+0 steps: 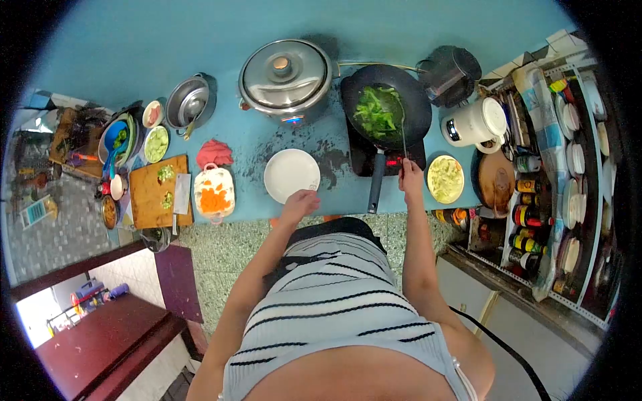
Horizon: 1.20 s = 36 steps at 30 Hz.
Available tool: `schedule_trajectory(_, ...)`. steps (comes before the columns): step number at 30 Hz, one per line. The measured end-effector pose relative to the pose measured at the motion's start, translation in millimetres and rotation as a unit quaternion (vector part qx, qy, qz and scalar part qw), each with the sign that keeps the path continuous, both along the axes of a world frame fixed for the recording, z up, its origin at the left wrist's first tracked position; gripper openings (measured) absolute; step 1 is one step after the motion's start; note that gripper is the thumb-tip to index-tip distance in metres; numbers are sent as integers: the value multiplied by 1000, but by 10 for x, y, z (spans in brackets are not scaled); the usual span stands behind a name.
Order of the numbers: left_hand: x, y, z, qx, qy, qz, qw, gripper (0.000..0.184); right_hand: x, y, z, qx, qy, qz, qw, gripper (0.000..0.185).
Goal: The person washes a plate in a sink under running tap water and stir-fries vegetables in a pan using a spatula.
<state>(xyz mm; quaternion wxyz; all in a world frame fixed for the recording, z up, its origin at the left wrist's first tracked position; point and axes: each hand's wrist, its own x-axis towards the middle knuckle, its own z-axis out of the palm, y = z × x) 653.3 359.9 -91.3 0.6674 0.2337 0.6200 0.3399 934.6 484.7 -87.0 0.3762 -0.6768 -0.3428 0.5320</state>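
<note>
My right hand (411,175) is closed round the handle end of a metal spatula (403,127), whose far end reaches into the black wok (418,100). Green leafy vegetables (376,112) lie in the wok, which stands on a black cooktop (361,160) with a red display. The wok's grey handle (378,184) points toward me, left of my right hand. At the lower right rim of an empty white plate (291,175) is my left hand (303,202); its fingers are curled, and whether they touch the rim is unclear.
A lidded steel cooker (284,80) stands behind the plate. To the left are a cutting board (147,190) with a cleaver (181,194), a dish of orange pieces (214,194) and a steel pot (190,100). On the right are a yellow-green food bowl (445,179), a white kettle (475,122) and shelves of jars.
</note>
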Motion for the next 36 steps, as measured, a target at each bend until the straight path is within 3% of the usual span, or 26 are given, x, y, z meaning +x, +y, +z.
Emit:
schedule_trajectory(4,-36,24,58,-7,-5,-11,1000,27,-83,-116,61,31,-16,50,998,28)
schedule_trajectory(9,-149,12,-29,-1,-8,-31,999,26,-4,-29,-278,73,-159,74,982,31)
schedule_trajectory(11,-184,-21,-41,-3,3,-21,1000,27,49,3,-481,257,-344,32,903,32)
schedule_trajectory(15,-232,-40,-46,-25,9,-31,999,28,24,-18,-137,198,-307,73,928,33)
schedule_trajectory(17,-241,-47,-45,-25,16,-33,999,28,-74,-59,73,57,-149,135,978,35)
schedule_trajectory(21,-239,-36,38,-23,8,-33,999,29,-108,-3,-106,10,-214,148,966,33)
schedule_trajectory(23,-251,-43,48,-6,3,2,1000,31,-97,54,-221,75,-280,97,952,34)
schedule_trajectory(27,-289,-74,101,-20,9,11,1000,31,-170,81,-54,67,-294,50,952,35)
schedule_trajectory(29,-300,-91,112,-27,10,5,1000,30,-162,109,-113,81,-356,14,931,35)
schedule_trajectory(32,-311,-105,82,-24,12,0,1000,30,-115,170,-79,75,-347,66,933,36)
schedule_trajectory(36,-294,-75,102,-21,7,-4,1000,30,-64,311,-110,69,-318,44,945,38)
